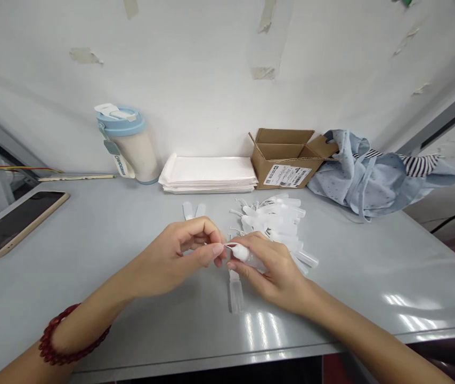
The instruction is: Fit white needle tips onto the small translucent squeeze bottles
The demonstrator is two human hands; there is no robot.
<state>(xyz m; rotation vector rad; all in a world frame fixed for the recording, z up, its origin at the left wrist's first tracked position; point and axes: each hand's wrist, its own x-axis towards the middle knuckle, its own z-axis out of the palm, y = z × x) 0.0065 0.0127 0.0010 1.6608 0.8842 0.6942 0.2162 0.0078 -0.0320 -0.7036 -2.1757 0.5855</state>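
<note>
My right hand (269, 264) is wrapped around a small white needle-tip squeeze bottle (240, 252), held on its side with the nozzle pointing left. The thumb and fingers of my left hand (197, 248) pinch the far end of its thin tip, where a narrow white strap also leads; whether a cap sits between the fingers is hidden. Just beyond my right hand lies a heap of similar translucent bottles (277, 216). One more bottle (236, 295) rests on the table below my hands, and two others (194, 209) lie behind my left hand.
Along the wall stand a cream tumbler (133, 149) with a blue lid, a stack of white padded sheets or envelopes (209, 173) and an open cardboard box (285, 162). Light blue cloth (371, 181) is bunched at the right. A phone (15, 221) lies on the grey table (151, 330).
</note>
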